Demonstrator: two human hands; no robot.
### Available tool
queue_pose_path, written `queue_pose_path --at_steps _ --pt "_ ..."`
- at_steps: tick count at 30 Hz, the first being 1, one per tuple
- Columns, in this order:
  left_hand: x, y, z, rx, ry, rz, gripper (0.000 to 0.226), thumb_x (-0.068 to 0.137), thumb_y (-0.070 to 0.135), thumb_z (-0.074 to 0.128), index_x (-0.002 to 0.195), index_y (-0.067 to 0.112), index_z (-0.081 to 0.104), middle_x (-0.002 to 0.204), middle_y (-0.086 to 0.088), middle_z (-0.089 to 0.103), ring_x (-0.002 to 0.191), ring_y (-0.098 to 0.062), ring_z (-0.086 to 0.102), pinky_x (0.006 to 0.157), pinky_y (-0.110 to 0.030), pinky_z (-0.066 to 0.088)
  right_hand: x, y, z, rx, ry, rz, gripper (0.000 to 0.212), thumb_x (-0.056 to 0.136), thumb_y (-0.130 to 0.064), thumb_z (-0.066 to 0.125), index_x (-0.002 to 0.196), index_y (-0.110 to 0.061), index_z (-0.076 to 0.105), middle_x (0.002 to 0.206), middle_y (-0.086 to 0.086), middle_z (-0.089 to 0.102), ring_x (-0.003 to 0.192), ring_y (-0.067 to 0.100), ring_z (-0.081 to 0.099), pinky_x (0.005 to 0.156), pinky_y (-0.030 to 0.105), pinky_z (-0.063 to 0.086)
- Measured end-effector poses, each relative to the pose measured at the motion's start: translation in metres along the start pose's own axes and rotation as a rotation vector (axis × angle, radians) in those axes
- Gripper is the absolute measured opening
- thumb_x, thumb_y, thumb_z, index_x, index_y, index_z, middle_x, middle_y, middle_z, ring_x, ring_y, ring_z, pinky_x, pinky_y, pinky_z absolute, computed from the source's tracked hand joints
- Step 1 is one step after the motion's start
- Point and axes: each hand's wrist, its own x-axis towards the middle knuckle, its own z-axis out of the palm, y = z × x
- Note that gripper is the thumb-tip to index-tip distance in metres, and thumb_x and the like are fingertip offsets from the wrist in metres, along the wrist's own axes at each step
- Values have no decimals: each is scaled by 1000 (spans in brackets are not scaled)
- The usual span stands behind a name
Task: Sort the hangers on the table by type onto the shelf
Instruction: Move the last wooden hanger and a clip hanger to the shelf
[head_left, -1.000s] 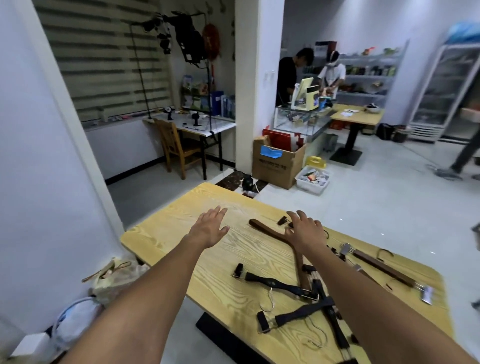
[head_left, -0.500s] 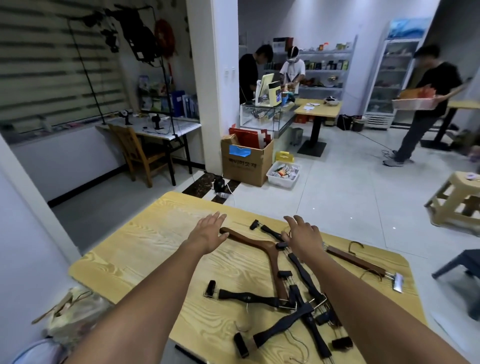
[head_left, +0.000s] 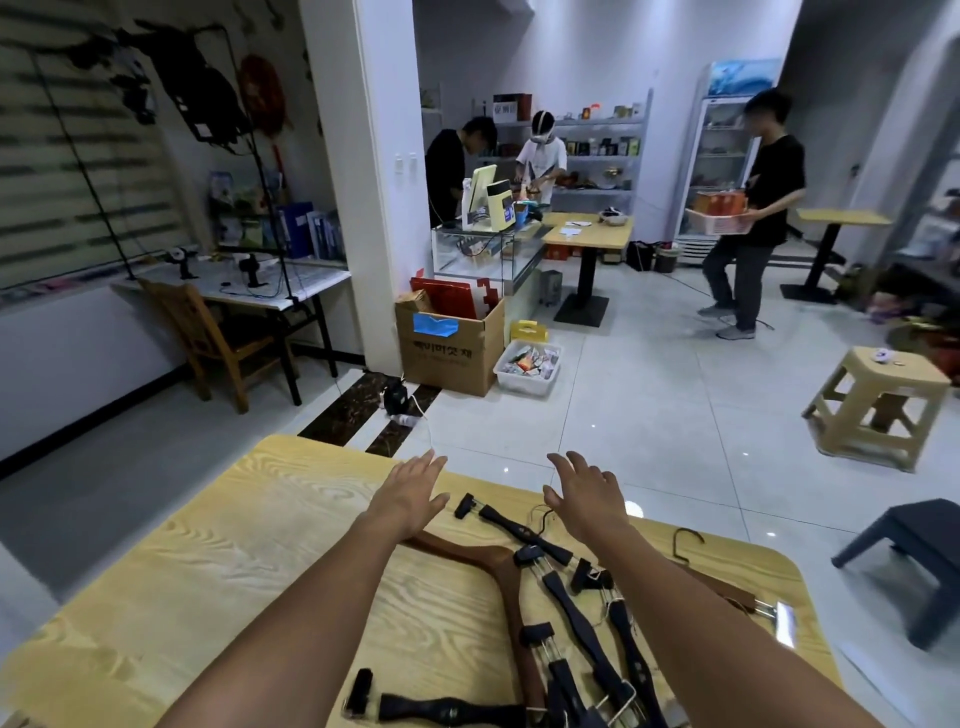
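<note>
Worktop (head_left: 208, 571), pale wood grain: carries every hanger, heaped toward your right.
Brown wooden hanger (head_left: 506, 571): lies flat, passing under your left wrist.
Black clip hangers (head_left: 519, 531): piled between your forearms.
Left grip (head_left: 410, 499), right grip (head_left: 587, 499): your fingers are apart, holding nothing, above the far edge.

The right arm (head_left: 701, 629) hides much of the brown clip hanger (head_left: 735, 595), and the black hangers (head_left: 576, 621) run off the bottom.

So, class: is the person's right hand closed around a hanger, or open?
Open. The right hand is above the black clip hanger with fingers spread and nearly straight, gripping nothing.
</note>
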Motion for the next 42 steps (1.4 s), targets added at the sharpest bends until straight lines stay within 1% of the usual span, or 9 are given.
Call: queue_pose_path --at_steps 5,9,15,21,31,34,36,39,42 --pt "28 7 9 -7 27 25 54 101 33 37 150 20 19 159 -1 17 146 -17 15 119 -32 10 16 11 10 0 -12 9 52 101 -39 37 149 -25 24 153 3 28 129 27 43 109 39 29" --pt "41 5 24 -15 -9 44 54 101 31 39 150 18 21 157 -2 21 145 -18 18 119 -31 12 25 16 27 -10 -51 33 54 101 -39 37 150 -24 22 155 3 25 130 26 42 110 38 27" --pt "58 -12 52 -27 -80 42 53 101 29 38 150 18 20 157 -2 22 144 -19 19 118 -30 14 38 21 54 -11 -74 58 53 100 -41 37 149 -25 23 155 3 26 131 27 43 110 39 27" --pt "83 -30 85 -18 -196 60 57 100 29 40 151 15 17 158 -4 19 145 -19 18 119 -30 15 52 27 78 -19 -80 124 53 101 -43 35 149 -24 23 154 3 28 129 26 45 109 38 28" --pt "127 -44 148 25 -379 162 63 99 33 44 151 17 14 159 -4 13 145 -20 17 116 -30 15 61 24 124 -6 -149 243 55 101 -42 35 150 -23 21 153 2 31 131 28 44 111 41 28" --pt "135 -51 170 48 -431 183 66 98 35 46 152 15 14 159 -5 15 145 -21 18 117 -30 16 56 23 140 21 -177 275 57 101 -41 35 151 -22 19 151 2 33 132 28 43 114 43 24" --pt "140 -54 182 69 -430 197 66 97 36 48 151 14 18 156 -7 23 142 -23 24 116 -31 20 53 24 150 25 -198 288 57 101 -41 34 152 -20 17 153 3 32 135 27 39 113 40 24" --pt "146 -56 195 124 -376 229 58 95 38 51 144 15 31 138 -6 40 126 -23 40 105 -31 32 53 26 160 50 -221 333 58 102 -41 34 153 -20 15 153 4 30 137 26 36 112 38 25" --pt "148 -58 202 179 -327 256 44 93 36 54 130 18 41 126 -4 45 116 -21 43 97 -31 34 53 28 164 57 -224 350 59 101 -42 35 152 -20 16 153 3 31 137 25 37 113 38 24"
